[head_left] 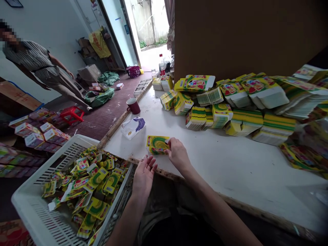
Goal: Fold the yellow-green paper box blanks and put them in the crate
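A small yellow-green box (157,145) is shown lying on the white table (230,164) near its front edge, pinched at its right end by the fingers of the right hand (178,154). The left hand (143,177) is held open and empty – fingers loosely spread – just below the box. A white basket (36,218) of folded boxes (94,184) is seen at the left; a tissue pack (132,127), a mug (133,106) and stacks of flat cartons (246,102) are set farther back.

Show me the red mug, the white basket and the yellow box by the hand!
red mug (133,106), head view, its side wall
white basket (28,205), head view, its near wall
yellow box (156,144), head view, its top face
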Action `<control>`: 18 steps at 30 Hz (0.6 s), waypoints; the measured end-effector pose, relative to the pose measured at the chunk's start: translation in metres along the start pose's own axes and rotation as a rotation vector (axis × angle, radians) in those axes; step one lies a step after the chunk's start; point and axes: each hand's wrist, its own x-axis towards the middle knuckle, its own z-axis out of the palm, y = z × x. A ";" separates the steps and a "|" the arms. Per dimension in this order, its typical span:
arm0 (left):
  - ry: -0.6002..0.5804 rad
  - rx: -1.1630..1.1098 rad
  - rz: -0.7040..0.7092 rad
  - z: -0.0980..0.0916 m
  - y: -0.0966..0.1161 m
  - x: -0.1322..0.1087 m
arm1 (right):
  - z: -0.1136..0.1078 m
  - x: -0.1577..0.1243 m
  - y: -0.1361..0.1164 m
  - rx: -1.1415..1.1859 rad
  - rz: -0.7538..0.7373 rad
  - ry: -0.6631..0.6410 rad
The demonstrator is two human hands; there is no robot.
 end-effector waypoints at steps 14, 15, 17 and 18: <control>-0.241 0.696 0.705 -0.017 -0.016 -0.006 | -0.030 -0.048 -0.019 0.620 0.025 -0.424; -0.250 0.748 0.778 -0.021 -0.014 -0.005 | -0.028 -0.050 -0.020 0.660 0.046 -0.433; -0.275 0.815 0.907 -0.028 -0.013 -0.002 | -0.025 -0.052 -0.019 0.764 0.099 -0.478; -0.290 0.809 0.935 -0.030 -0.013 -0.001 | -0.024 -0.052 -0.018 0.812 0.121 -0.505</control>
